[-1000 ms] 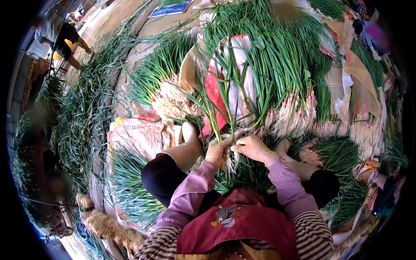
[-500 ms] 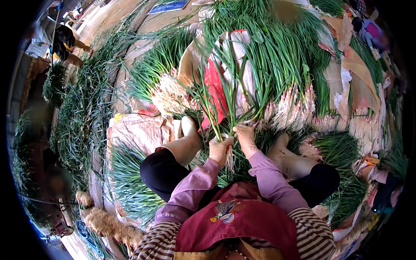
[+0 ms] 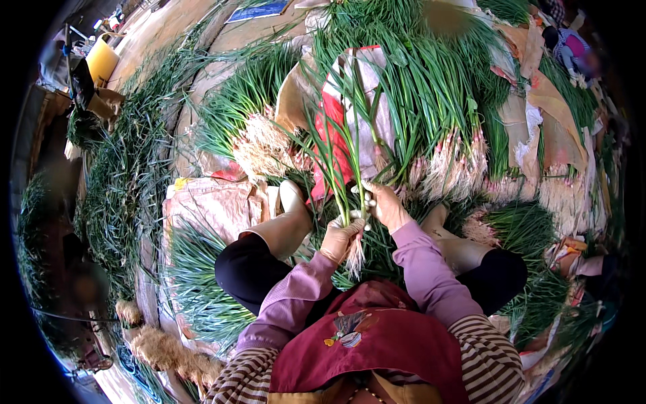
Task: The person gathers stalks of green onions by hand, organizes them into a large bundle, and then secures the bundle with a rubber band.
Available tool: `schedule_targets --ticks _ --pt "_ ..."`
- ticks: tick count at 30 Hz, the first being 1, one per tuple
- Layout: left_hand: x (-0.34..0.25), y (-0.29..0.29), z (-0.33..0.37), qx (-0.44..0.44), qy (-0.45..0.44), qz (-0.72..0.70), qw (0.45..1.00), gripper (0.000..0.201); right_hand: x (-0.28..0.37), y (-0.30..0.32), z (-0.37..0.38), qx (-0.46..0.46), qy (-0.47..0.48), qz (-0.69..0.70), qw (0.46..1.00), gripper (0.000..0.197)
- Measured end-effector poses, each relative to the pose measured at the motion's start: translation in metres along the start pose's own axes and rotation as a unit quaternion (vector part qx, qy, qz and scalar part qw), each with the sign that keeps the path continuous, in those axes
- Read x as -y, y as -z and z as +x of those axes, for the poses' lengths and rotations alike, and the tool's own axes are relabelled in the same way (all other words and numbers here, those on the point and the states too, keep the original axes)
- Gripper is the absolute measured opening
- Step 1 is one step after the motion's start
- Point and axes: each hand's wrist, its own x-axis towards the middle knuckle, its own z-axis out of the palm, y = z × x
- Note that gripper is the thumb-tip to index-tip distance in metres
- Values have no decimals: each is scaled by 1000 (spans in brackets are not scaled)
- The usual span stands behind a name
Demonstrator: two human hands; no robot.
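Low in front of my body, my left hand (image 3: 342,238) is closed round a few green onions (image 3: 341,192) just above their roots. The pale root tuft (image 3: 355,260) hangs below that hand, and the leaves point away from me. Beside it on the right and slightly farther off, my right hand (image 3: 386,205) has its fingers curled at the stalk of the same green onions. Both hands seem to wear thin, pale gloves. A large heap of green onions (image 3: 431,94) lies beyond my hands, its roots toward me.
Left of centre lies another bundle of green onions (image 3: 256,128), with a folded pinkish sack (image 3: 219,205) nearer me. A red and white sack (image 3: 331,145) lies straight ahead. Loose leaves (image 3: 128,182) cover the left side. People sit at the far right; a yellow bucket (image 3: 102,60) stands far left.
My right hand has loosened and shows more of its fingers. My left hand has come slightly nearer me, with more roots showing below it. At far left, a person has shifted, uncovering the yellow bucket.
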Motion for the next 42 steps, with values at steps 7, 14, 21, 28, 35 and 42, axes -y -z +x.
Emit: schedule_targets --ticks 7,14,21,28,35,42 --pt "-31 -10 -10 -72 -57 83 992 7 -50 25 2 83 -56 -829 551 21" --pt "-27 13 17 -33 1 -22 999 15 70 -24 13 -239 148 -620 732 22" --pt "-28 11 24 -96 9 -11 995 37 49 -10 35 -165 50 -560 810 22" --pt "-2 7 27 -78 6 -31 996 9 -3 15 -54 115 -6 -370 922 30" --pt "-2 -5 3 -68 45 12 997 9 -15 15 27 -136 215 -411 875 29" --pt "4 1 -7 -58 22 58 996 6 -55 29 -21 -143 -27 -288 946 14"
